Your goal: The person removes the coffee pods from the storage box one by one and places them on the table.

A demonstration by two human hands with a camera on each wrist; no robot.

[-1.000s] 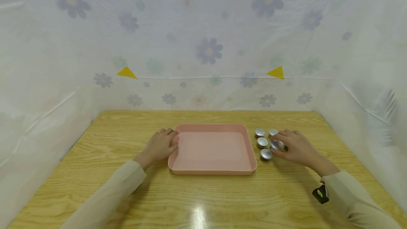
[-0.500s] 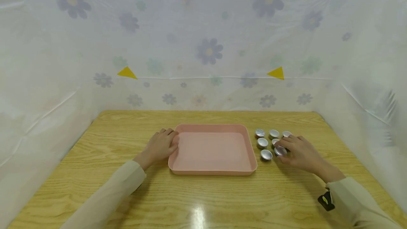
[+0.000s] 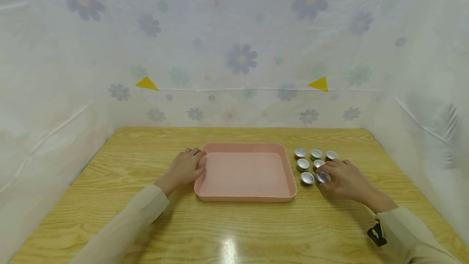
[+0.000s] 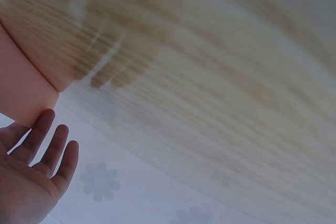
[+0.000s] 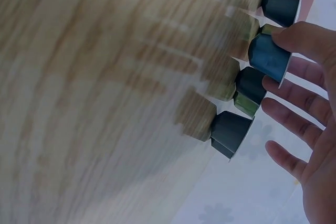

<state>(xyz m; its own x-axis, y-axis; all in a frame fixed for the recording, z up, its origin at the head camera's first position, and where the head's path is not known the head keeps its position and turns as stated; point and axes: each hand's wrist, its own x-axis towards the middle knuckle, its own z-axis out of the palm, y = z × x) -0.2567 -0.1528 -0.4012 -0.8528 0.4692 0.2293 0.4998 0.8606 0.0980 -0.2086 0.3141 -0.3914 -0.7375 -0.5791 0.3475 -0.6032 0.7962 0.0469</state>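
Note:
My right hand (image 3: 346,180) pinches a coffee capsule (image 3: 323,177) with a silver lid at the front of a cluster right of the tray. Its blue body (image 5: 269,59) shows in the right wrist view, thumb on one side and a finger at the other; the remaining fingers spread out. I cannot tell whether its base touches the table. Other capsules stand lid up around it, including one (image 3: 302,164) to its left. My left hand (image 3: 185,171) rests on the left rim of the pink tray (image 3: 244,199); in the left wrist view its fingers are loosely extended.
A dark capsule (image 5: 231,132) stands at the outer side of the group, and another dark one (image 5: 281,8) near the tray. The wooden table (image 3: 234,227) ends at a flowered curtain (image 3: 238,105), with pale sheets along both sides.
My right hand has drawn the capsule a little rightward and toward me, into line with the front one. Capsules behind the hand came into sight. The left hand and tray stay put.

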